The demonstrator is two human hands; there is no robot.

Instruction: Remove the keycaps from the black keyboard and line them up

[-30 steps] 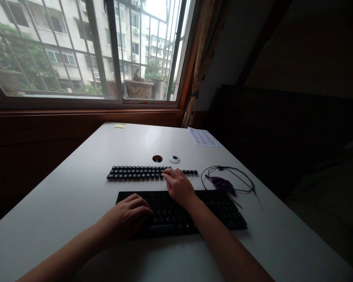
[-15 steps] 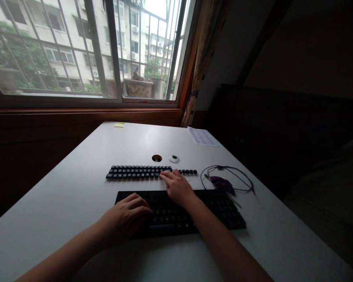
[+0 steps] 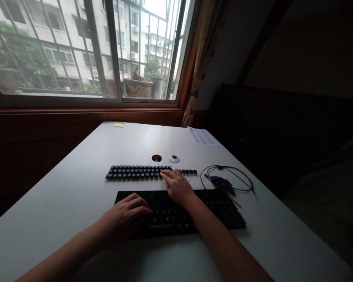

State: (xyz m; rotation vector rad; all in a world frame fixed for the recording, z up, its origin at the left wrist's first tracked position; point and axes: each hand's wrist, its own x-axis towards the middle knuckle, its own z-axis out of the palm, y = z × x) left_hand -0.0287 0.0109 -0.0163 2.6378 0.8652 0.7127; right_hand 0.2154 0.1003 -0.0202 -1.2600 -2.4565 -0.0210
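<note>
A black keyboard (image 3: 176,226) lies on the white desk in front of me, with some areas dark and bare-looking and keys showing in others. My left hand (image 3: 129,213) rests over its left part, fingers bent down and closed against it; the fingertips are partly hidden. Reaching across the keyboard, my right hand (image 3: 176,186) has its fingers together at the right end of the rows of loose keycaps (image 3: 135,172). The fingertips are on a keycap (image 3: 161,175) there. A short line of keycaps (image 3: 190,172) continues beyond my right hand.
Right of the keycaps lie a coiled black cable (image 3: 238,170), a purple cloth (image 3: 222,184) and a thin stick-like tool (image 3: 235,202). Behind them are a desk hole (image 3: 157,158), a round cover (image 3: 174,158), printed paper (image 3: 202,136) and a yellow note (image 3: 119,125).
</note>
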